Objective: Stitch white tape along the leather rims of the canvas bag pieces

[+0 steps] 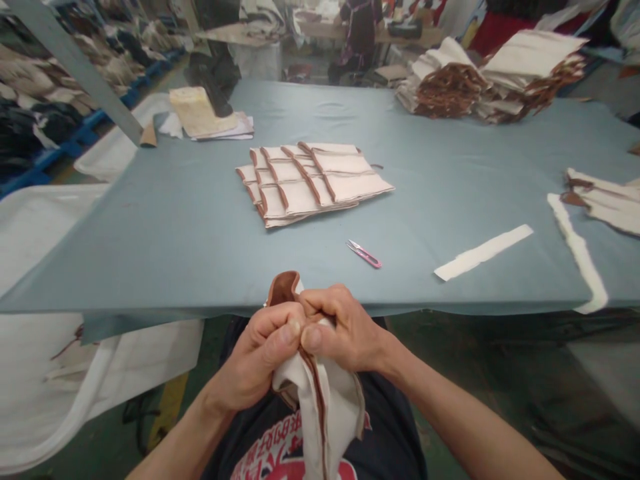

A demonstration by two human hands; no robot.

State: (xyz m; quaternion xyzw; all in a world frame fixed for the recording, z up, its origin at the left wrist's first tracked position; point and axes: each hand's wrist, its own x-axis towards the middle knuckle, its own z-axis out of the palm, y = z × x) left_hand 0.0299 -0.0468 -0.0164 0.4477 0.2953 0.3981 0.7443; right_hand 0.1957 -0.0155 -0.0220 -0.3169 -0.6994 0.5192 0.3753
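Note:
Both hands grip a cream fabric piece with brown trim [337, 400] just in front of the table edge. My left hand [267, 343] is closed on it, thumb pressed down beside the brown seam. My right hand [343, 327] pinches the same cloth from the other side, the two thumbs almost touching. A brown-lined fold stands up above the fingers, and the rest hangs down over my lap. Farther up the table lies a stack of cream pieces with brown edging [325, 177]. Between it and my hands are pink-handled thread snips [365, 255].
A blue-green cloth covers the table [165, 240]. White strips [485, 252] and more cream cloth [610, 203] lie at right. Two bundled piles [450, 80] stand at the back right. A yellowish block [197, 110] sits back left, near a metal post [80, 70]. White bins [45, 213] flank the left side.

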